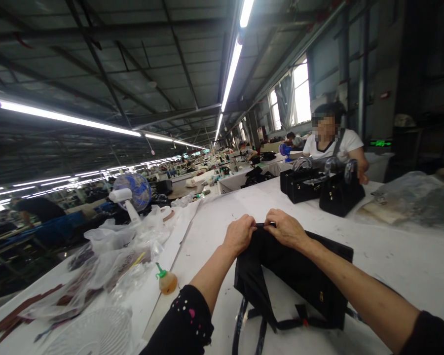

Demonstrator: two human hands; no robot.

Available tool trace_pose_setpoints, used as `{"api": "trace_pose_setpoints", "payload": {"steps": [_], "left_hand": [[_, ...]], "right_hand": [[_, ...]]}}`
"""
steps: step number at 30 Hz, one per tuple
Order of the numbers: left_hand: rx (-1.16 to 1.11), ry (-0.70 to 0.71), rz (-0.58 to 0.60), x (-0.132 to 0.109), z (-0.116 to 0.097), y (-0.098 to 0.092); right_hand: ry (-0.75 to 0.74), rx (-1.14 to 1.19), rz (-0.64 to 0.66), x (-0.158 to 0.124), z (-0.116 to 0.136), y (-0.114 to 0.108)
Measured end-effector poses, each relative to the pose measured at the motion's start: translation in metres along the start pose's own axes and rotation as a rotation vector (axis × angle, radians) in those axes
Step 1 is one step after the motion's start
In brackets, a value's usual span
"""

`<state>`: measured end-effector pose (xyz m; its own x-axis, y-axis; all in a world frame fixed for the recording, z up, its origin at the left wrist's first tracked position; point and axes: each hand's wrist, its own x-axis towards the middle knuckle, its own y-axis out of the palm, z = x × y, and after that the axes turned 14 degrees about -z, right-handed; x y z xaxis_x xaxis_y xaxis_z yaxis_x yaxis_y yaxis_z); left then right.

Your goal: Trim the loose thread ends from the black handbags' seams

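A black bag lies on the white table in front of me, its far edge lifted between my hands. My left hand pinches that edge at its left corner. Close beside it, my right hand grips the same edge with thumb and fingers. Part of the bag sags open toward me, showing a pale area inside its dark outline. A small gold-coloured metal piece shows on the bag's right part. Straps in clear wrapping hang at the near left side.
Left of the bag stands a small bottle with a green spout. Clear plastic bags, brown strips and a blue fan are farther left. Across the table, a person sits behind finished-looking black handbags. Plastic sheeting lies at right.
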<state>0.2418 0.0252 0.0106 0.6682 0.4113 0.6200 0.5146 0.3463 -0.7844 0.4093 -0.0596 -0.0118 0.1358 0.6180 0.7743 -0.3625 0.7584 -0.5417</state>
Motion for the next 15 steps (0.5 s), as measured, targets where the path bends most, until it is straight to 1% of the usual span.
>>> {"api": "trace_pose_setpoints", "payload": {"steps": [7, 11, 15], "left_hand": [[0.023, -0.077, 0.037, -0.0006, -0.0018, -0.0004], [0.007, -0.079, 0.040, -0.0019, -0.0010, 0.0009], [-0.005, -0.106, 0.029, -0.0030, 0.0012, 0.0031]], "right_hand": [[0.053, -0.057, 0.021, 0.0002, 0.0026, 0.0015], [0.063, -0.081, 0.014, -0.0007, 0.0026, 0.0023], [0.076, -0.024, 0.016, 0.0006, 0.0013, 0.0013]]}}
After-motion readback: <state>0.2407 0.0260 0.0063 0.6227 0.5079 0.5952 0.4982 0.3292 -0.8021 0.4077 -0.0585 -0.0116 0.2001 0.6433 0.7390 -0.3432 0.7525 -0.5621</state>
